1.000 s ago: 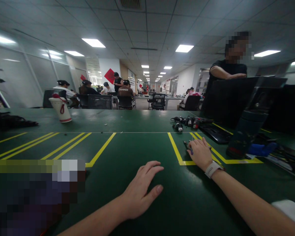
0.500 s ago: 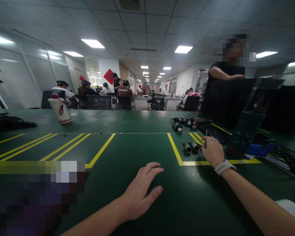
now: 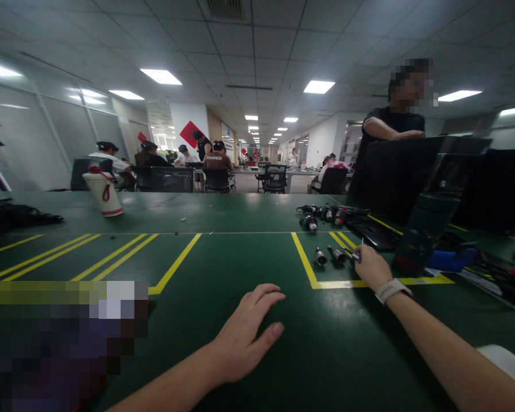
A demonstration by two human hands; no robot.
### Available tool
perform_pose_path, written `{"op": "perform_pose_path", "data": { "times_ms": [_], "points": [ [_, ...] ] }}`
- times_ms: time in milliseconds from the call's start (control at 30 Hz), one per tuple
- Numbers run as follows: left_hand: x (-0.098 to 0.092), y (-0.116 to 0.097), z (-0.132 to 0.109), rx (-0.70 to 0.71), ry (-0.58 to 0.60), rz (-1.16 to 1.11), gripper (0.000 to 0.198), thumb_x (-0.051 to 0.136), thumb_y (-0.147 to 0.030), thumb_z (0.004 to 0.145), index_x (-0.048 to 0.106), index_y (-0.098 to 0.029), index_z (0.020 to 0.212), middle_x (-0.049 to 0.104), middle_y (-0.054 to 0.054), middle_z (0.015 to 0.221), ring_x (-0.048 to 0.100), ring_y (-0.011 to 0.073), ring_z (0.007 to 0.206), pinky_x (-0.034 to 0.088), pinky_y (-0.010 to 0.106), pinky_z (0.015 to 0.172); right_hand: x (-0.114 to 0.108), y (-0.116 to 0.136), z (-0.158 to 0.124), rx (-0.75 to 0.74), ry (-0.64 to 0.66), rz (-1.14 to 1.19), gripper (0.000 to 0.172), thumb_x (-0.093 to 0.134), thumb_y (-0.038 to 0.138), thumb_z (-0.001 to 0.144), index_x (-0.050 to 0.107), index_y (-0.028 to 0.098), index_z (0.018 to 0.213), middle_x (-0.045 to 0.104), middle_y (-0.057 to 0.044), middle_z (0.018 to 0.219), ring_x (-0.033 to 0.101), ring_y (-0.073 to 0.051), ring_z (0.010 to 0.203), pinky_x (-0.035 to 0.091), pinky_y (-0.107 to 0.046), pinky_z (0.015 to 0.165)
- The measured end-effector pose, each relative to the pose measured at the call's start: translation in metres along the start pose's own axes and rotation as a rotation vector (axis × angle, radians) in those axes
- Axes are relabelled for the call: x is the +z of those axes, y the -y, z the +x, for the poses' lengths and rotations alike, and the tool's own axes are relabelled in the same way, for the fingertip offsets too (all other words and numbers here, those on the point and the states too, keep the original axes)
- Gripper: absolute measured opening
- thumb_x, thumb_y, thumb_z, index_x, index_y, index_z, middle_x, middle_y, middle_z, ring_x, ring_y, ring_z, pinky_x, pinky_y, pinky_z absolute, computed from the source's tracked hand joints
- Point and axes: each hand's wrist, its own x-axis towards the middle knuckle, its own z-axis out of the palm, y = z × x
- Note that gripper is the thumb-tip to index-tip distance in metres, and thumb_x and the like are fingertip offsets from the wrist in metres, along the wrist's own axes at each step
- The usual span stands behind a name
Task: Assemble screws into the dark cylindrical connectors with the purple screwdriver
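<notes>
My left hand (image 3: 249,335) hovers over the green table (image 3: 175,332) with its fingers apart and nothing in it. My right hand (image 3: 372,266), with a pale watch band on the wrist, is closed at the fingertips on a small metal socket bit (image 3: 357,257). A thin shank sticks up from that piece; the fingers hide part of it. Just left of these fingers, two more metal sockets, one on the left (image 3: 320,257) and one beside it (image 3: 337,255), lie on the table inside a yellow tape outline (image 3: 339,284).
Behind the sockets lie several dark tools with cables (image 3: 311,222) and a black tray (image 3: 375,233). A tall dark bottle (image 3: 429,229) stands right of my right hand, near a blue item (image 3: 455,259). A white cup (image 3: 103,194) stands far left. A person (image 3: 395,123) stands behind monitors.
My right hand has lowered slightly and its metal piece has tilted beside the sockets. The leftmost socket has shifted a little left and turned. My left hand has stayed still.
</notes>
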Motion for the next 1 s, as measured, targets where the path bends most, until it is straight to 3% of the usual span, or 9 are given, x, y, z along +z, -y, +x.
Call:
{"op": "perform_pose_path", "data": {
  "times_ms": [267, 467, 633, 767, 867, 1000],
  "points": [
    [0.001, 0.001, 0.000, 0.003, -0.003, 0.007, 0.040, 0.038, -0.044, 0.089, 0.045, -0.025, 0.124, 0.046, 0.008, 0.132, 0.045, 0.0261, 0.116, 0.040, 0.043, 0.096, -0.018, 0.006, -0.003, 0.154, -0.069, 0.199, 0.021, 0.054, 0.028, 0.089, 0.057, 0.015, 0.105, 0.061, -0.006, 0.104, 0.061, -0.018, 0.087, 0.051, -0.038, 0.075],
    [-0.002, -0.001, 0.000, 0.009, -0.017, 0.026, 0.034, 0.038, -0.037, 0.090, 0.047, -0.025, 0.121, 0.049, 0.008, 0.127, 0.050, 0.0246, 0.110, 0.043, 0.044, 0.093, -0.049, 0.059, -0.026, 0.092, -0.137, 0.498, 0.022, 0.061, 0.022, 0.078, 0.057, 0.012, 0.097, 0.063, -0.010, 0.093, 0.060, -0.024, 0.086, 0.047, -0.036, 0.075],
    [-0.002, -0.001, -0.004, 0.064, -0.064, 0.104, 0.034, 0.040, -0.023, 0.089, 0.042, -0.026, 0.123, 0.046, 0.009, 0.129, 0.057, 0.0193, 0.095, 0.048, 0.039, 0.086, -0.061, 0.121, -0.101, -0.115, 0.074, 0.808, 0.023, 0.060, 0.033, 0.078, 0.057, 0.020, 0.096, 0.065, -0.003, 0.092, 0.063, -0.018, 0.077, 0.051, -0.029, 0.065],
    [0.005, -0.003, -0.010, 0.065, -0.062, 0.138, 0.040, 0.045, -0.019, 0.084, 0.041, -0.027, 0.123, 0.047, 0.007, 0.128, 0.054, 0.0222, 0.104, 0.047, 0.039, 0.090, -0.058, 0.147, -0.157, -0.148, 0.400, 1.209, 0.018, 0.062, 0.025, 0.073, 0.055, 0.019, 0.089, 0.064, -0.003, 0.085, 0.061, -0.019, 0.078, 0.049, -0.032, 0.069],
    [0.009, -0.009, -0.014, 0.026, 0.019, 0.128, 0.046, 0.048, -0.014, 0.080, 0.041, -0.027, 0.123, 0.053, 0.006, 0.122, 0.054, 0.0219, 0.104, 0.046, 0.038, 0.090, -0.052, 0.150, -0.174, -0.088, 0.505, 1.303, 0.018, 0.062, 0.021, 0.069, 0.053, 0.019, 0.085, 0.061, -0.001, 0.081, 0.057, -0.019, 0.077, 0.047, -0.032, 0.070],
    [0.009, -0.015, -0.014, -0.028, 0.087, 0.182, 0.044, 0.050, -0.009, 0.074, 0.048, -0.024, 0.115, 0.058, 0.004, 0.109, 0.057, 0.0208, 0.093, 0.047, 0.037, 0.083, -0.050, 0.149, -0.173, -0.059, 0.583, 1.348, 0.019, 0.063, 0.018, 0.068, 0.051, 0.019, 0.082, 0.058, 0.000, 0.079, 0.055, -0.018, 0.076, 0.044, -0.030, 0.069]
  ]
}}
